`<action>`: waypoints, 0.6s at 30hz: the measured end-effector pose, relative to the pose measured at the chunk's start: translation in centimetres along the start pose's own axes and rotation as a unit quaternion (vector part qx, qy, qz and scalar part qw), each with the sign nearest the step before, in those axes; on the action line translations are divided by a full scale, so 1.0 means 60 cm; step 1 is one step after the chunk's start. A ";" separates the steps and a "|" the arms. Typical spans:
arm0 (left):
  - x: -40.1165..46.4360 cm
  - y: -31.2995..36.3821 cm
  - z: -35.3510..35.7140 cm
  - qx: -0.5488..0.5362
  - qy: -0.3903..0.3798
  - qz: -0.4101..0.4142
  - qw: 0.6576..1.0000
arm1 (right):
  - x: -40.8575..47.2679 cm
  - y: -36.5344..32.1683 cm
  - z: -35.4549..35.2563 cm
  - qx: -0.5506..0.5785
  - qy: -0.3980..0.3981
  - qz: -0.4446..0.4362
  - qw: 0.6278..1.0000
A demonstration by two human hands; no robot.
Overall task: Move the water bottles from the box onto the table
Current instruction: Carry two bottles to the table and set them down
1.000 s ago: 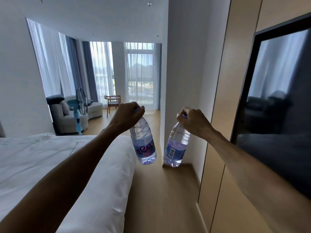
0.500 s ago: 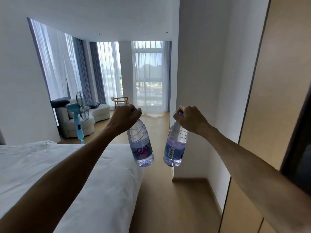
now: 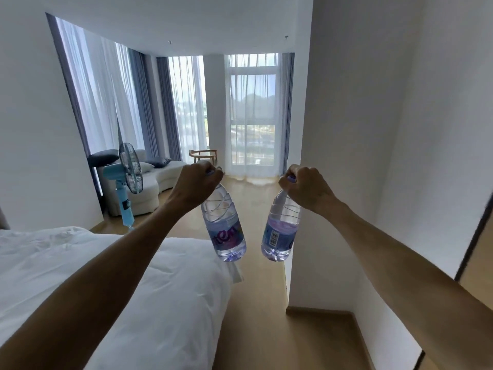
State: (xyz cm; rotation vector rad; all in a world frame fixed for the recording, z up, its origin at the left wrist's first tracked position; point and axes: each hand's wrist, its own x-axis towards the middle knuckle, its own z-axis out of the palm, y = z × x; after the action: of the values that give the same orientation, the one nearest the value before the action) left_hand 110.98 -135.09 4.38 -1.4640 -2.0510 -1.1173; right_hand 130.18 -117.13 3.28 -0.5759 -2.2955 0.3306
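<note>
Two clear water bottles with purple labels hang in the air in front of me. My left hand [image 3: 194, 182] grips the cap and neck of the left bottle [image 3: 225, 228], which tilts slightly. My right hand [image 3: 306, 186] grips the cap and neck of the right bottle [image 3: 280, 231]. Both bottles dangle above the wooden floor, about a hand's width apart. No box or table is in view.
A white bed [image 3: 80, 276] fills the lower left. A white wall corner [image 3: 301, 209] juts out on the right, close to the right bottle. Wooden floor [image 3: 256, 316] runs ahead to a blue standing fan [image 3: 128, 177], a white sofa [image 3: 154, 177], a wooden chair [image 3: 204, 154] and curtained windows.
The view has swung left and moved forward along the bed; the dark screen and wood panels on the right have slid almost out of view. Both hands still carry their bottles.
</note>
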 end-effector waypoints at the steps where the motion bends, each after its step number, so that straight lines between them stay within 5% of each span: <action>1: 0.019 -0.019 0.018 -0.002 0.000 -0.001 1.000 | 0.021 0.017 0.018 0.001 0.000 0.001 1.000; 18: 0.416 -0.350 0.314 -0.035 -0.025 0.001 0.999 | 0.463 0.273 0.300 -0.006 0.007 0.047 0.999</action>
State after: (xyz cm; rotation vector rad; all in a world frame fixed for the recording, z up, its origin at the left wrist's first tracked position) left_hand 84.76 -108.11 2.19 -1.5423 -2.0622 -1.1751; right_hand 104.83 -90.38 0.89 -0.6912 -2.2627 0.3558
